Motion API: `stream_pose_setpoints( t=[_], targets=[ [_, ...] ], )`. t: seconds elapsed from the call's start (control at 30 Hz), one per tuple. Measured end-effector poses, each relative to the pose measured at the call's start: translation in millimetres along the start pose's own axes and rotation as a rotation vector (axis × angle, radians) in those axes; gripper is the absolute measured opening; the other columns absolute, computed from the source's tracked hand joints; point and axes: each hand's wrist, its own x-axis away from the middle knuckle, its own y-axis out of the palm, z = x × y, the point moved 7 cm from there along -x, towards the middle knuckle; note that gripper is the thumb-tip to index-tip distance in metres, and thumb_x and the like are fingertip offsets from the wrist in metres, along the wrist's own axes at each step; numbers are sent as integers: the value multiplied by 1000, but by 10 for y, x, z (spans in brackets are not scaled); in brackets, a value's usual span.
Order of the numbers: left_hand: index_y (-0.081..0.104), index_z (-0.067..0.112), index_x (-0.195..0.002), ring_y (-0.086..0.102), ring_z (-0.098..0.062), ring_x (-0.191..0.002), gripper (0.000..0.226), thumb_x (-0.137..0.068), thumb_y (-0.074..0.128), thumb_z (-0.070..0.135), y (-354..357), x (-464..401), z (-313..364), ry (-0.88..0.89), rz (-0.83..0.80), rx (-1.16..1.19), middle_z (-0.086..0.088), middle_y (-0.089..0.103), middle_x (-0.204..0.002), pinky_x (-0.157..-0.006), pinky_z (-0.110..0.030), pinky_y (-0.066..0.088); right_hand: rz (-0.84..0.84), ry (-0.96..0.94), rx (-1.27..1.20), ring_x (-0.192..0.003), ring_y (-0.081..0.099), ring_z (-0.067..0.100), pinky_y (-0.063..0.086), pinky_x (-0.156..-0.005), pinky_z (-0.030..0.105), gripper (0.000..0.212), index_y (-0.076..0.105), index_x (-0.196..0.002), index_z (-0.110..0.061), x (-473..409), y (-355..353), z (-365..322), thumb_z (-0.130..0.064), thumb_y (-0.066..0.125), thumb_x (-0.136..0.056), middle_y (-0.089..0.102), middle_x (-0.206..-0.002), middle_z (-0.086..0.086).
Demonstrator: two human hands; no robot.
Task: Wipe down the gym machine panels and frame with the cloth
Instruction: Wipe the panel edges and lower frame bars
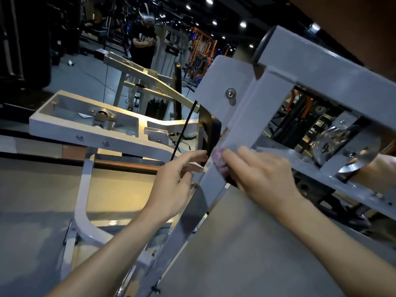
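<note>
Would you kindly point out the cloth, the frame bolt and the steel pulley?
cloth (218,159), head view, its purple edge left of the right hand.
frame bolt (230,93), head view, its head.
steel pulley (347,151), head view, its face.

Grey floor under machine frame

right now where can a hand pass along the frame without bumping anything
Free: the bare grey diagonal frame bar below both hands. Crowded: where the right hand presses the purple cloth, with the left hand, black cable and black pad close by.
</note>
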Motion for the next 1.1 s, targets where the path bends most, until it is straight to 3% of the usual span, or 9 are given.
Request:
stream_pose_setpoints(
  t=[0.1,0.3,0.47,0.57,0.67,0.83,0.93,1.03,1.1],
  targets=[
    [65,33,-131,67,-5,-110,63,-97,45,-15,-20,51,-60,-4,20,-21,15,70,-123,-99,-33,56,-36,-78,-29,-51,50,22,34,-44,31,31,69,-88,-18,26,54,-58,-28,48,-109,48,-69,3],
    [68,28,-131,66,-2,-109,61,-96,46,-16,-60,145,-124,-19,41,-63,15,71,-119,-92,-23,55,40,134,-42,-52,56,28,40,-43,30,38,73,-102,-14,-160,-134,351,-31,41,-110,67,-79,5],
    [69,28,-130,66,-1,-113,57,-98,46,-12,-81,244,-145,-20,69,-77,19,71,-120,-97,-23,54,-77,-85,-59,-53,56,22,41,-43,31,22,68,-91,-16,96,110,-87,-22,55,-107,52,-71,2],
    [69,28,-129,65,1,-113,55,-98,47,-12,-79,287,-160,-37,102,-87,21,71,-120,-99,-21,52,-16,-5,-91,-56,61,24,46,-44,35,22,72,-96,-15,-81,-8,212,-26,56,-106,64,-77,3],
    [71,25,-127,67,-3,-113,58,-96,44,-16,-65,328,-190,-43,150,-64,17,73,-119,-99,-20,51,75,69,-90,-55,60,26,44,-43,35,26,73,-99,-13,-159,-104,351,-28,53,-107,67,-80,4],
    [71,23,-127,67,-1,-113,56,-96,44,-16,22,457,-160,-55,191,-68,16,73,-119,-100,-23,53,-56,-95,-97,-52,56,23,33,-44,28,13,69,-91,-18,109,159,-10,-19,61,-102,57,-75,1],
    [70,23,-128,66,-1,-114,56,-97,44,-15,34,530,-98,-50,218,-91,17,73,-120,-100,-25,53,32,-25,-120,-54,59,23,26,-50,25,20,70,-96,-18,-73,-19,282,-26,54,-105,64,-78,0],
    [70,24,-128,65,-2,-115,55,-98,44,-14,67,636,-22,-44,261,-117,17,73,-120,-100,-27,54,103,64,-145,-55,60,26,25,-50,25,33,71,-102,-16,-140,-171,500,-35,45,-109,67,-81,2],
    [71,24,-128,66,-2,-113,55,-98,44,-13,117,724,29,-40,280,-143,17,73,-120,-98,-26,55,75,38,-216,-56,61,27,29,-47,26,30,71,-103,-16,-49,-120,381,-32,46,-108,65,-81,3]
  ],
)
